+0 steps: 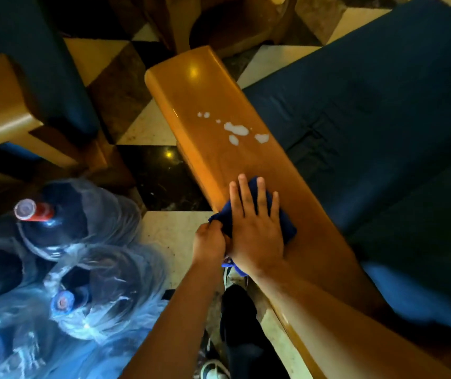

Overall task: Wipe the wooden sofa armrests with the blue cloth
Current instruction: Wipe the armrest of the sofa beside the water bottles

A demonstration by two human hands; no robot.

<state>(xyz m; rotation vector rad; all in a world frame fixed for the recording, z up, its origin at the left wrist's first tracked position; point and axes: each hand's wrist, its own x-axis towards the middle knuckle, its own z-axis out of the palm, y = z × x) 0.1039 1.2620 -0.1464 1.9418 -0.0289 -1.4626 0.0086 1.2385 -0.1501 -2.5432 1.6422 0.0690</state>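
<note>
With the right hand (257, 228) flat on the cloth (287, 228) on the armrest (205, 105) and the left hand (209, 243) pinching its corner, best push firmly forward through the white spots (235, 128) (overlapping strokes).

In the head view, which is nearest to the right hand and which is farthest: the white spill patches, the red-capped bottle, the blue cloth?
From the right hand:
1. Blue cloth, directly beneath the palm, on the armrest.
2. White spill patches, ahead of the fingers, further along the armrest.
3. Red-capped bottle, on the floor far to the left, past the left hand.
</note>
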